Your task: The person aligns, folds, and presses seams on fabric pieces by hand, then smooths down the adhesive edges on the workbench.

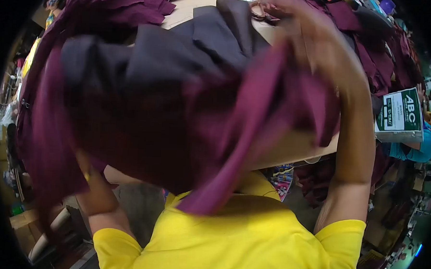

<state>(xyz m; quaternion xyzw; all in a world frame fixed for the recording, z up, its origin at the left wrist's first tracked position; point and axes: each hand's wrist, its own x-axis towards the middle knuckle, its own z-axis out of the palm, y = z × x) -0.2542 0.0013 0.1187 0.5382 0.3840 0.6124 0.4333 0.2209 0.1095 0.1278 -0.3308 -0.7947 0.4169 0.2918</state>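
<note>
A large maroon garment [255, 102] with a black section [175, 56] is spread in the air in front of my chest, its edges blurred by motion. My right hand [297, 32] is raised at the upper right, above the maroon part; its fingers are smeared, and their grip cannot be made out. The cloth covers my left hand on the left side, where only the forearm shows below it. Near my right hand, at the top, lies a dark-handled tool [261, 12], perhaps scissors.
Behind the cloth is a pale tabletop [296, 150]. Maroon fabric [130, 3] lies at the upper left, with more pieces [372, 59] at the right. A green and white box labelled ABC [401, 114] stands at the right, beside a turquoise item [412, 150].
</note>
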